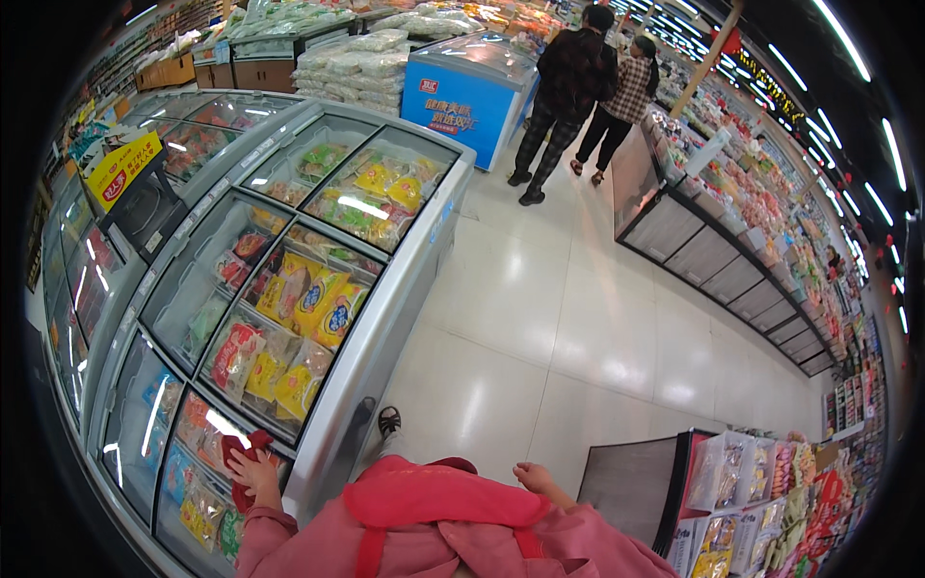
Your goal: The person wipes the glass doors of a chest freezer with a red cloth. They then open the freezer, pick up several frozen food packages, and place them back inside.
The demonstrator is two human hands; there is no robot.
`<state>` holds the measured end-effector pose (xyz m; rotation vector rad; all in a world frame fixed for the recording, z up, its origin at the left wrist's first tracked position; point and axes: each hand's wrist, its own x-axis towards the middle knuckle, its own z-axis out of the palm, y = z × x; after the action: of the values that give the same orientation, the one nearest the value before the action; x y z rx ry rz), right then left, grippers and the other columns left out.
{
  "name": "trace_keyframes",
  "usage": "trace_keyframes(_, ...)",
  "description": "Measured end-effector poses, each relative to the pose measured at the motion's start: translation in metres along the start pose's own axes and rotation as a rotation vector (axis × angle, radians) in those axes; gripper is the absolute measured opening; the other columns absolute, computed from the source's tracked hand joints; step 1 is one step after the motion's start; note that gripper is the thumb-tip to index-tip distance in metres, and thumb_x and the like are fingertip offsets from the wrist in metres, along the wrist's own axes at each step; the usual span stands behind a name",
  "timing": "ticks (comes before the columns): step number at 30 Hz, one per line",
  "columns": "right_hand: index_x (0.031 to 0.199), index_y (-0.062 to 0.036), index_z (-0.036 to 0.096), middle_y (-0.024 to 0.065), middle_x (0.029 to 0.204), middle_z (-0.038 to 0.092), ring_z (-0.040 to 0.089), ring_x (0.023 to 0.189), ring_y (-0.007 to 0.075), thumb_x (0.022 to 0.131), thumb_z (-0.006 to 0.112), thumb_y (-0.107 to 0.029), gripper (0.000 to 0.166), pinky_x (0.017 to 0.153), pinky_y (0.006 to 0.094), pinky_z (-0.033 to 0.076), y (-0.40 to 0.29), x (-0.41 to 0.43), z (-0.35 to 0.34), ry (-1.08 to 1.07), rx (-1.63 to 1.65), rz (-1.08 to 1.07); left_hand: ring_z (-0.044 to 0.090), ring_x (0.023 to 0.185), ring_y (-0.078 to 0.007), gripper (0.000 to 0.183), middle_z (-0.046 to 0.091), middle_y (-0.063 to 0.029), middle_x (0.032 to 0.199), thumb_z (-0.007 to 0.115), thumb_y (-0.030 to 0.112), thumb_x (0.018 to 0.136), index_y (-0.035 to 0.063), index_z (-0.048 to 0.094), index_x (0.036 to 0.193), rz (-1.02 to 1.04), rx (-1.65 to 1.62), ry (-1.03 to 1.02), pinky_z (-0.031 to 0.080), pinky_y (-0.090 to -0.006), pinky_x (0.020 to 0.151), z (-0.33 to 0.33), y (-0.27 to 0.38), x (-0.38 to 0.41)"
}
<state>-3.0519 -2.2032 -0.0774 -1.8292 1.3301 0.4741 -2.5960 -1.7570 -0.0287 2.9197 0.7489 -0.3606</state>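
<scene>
My left hand (254,473) presses a dark red cloth (240,446) onto the glass lid (191,462) of a chest freezer, near the lower left. Under the glass lie bagged frozen foods, among them yellow packets (311,296) and a red-and-white packet (235,357). The freezer's pale metal rim (361,318) runs up along its right side. My right hand (532,477) hangs over the aisle in front of my red apron (441,498), its fingers loosely curled; I see nothing in it, and its palm is hidden.
A yellow sign (123,170) stands on the freezer's left side. Two people (578,79) are in the aisle ahead, beside a blue chest freezer (462,101). Stacked bags (354,68) are left of it. A long goods counter (730,267) lines the right; a snack display (730,469) is lower right.
</scene>
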Motion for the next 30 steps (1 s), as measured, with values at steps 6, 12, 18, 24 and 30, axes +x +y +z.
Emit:
trace_keyframes(6,0.125,-0.0024,0.063,0.0193,0.120,0.066,0.061,0.114,0.0335,0.088,0.057,-0.047,0.058,0.099,0.0402,0.047,-0.055,0.040,-0.050,0.024,-0.108,-0.007,0.011,0.149,-0.0325,0.065,0.019,-0.0085,0.161,0.059,0.034,0.092,0.0132,0.036,0.149,0.458,0.059,-0.067,0.018,-0.0689,0.110,-0.051,0.116,-0.023)
trace_keyframes(12,0.123,-0.0030,0.064,0.0190,0.113,0.069,0.065,0.108,0.0335,0.089,0.057,-0.045,0.055,0.094,0.0402,0.049,-0.132,0.083,-0.106,0.184,-0.058,-0.092,0.024,0.144,-0.0350,0.074,0.031,-0.0122,0.155,0.071,0.038,0.080,0.0146,0.042,0.145,1.125,0.005,-0.116,0.018,-0.0662,0.111,-0.041,0.240,-0.019)
trace_keyframes(18,0.126,-0.0034,0.061,0.0186,0.113,0.069,0.065,0.108,0.0317,0.091,0.056,-0.042,0.053,0.094,0.0391,0.050,-0.246,0.087,-0.109,0.111,-0.151,-0.236,0.027,0.144,-0.0306,0.076,0.036,-0.0077,0.154,0.069,0.037,0.083,0.0122,0.037,0.148,1.272,-0.108,-0.186,0.016,-0.0662,0.111,-0.036,0.361,-0.016)
trace_keyframes(24,0.128,-0.0025,0.060,0.0185,0.115,0.068,0.065,0.109,0.0300,0.090,0.060,-0.038,0.052,0.094,0.0376,0.050,-0.214,0.113,-0.095,-0.055,-0.136,-0.188,0.024,0.146,-0.0293,0.069,0.036,-0.0045,0.154,0.071,0.033,0.082,0.0162,0.044,0.143,1.360,-0.092,-0.275,0.014,-0.0645,0.114,-0.009,0.335,0.000)
trace_keyframes(30,0.128,0.0000,0.060,0.0170,0.107,0.071,0.068,0.098,0.0250,0.089,0.061,-0.038,0.054,0.087,0.0353,0.052,-0.238,0.166,-0.127,-0.129,-0.301,-0.131,0.021,0.146,-0.0312,0.084,0.031,-0.0063,0.156,0.077,0.039,0.074,0.0194,0.039,0.146,0.866,-0.032,-0.163,0.014,-0.0646,0.114,-0.044,0.223,0.023)
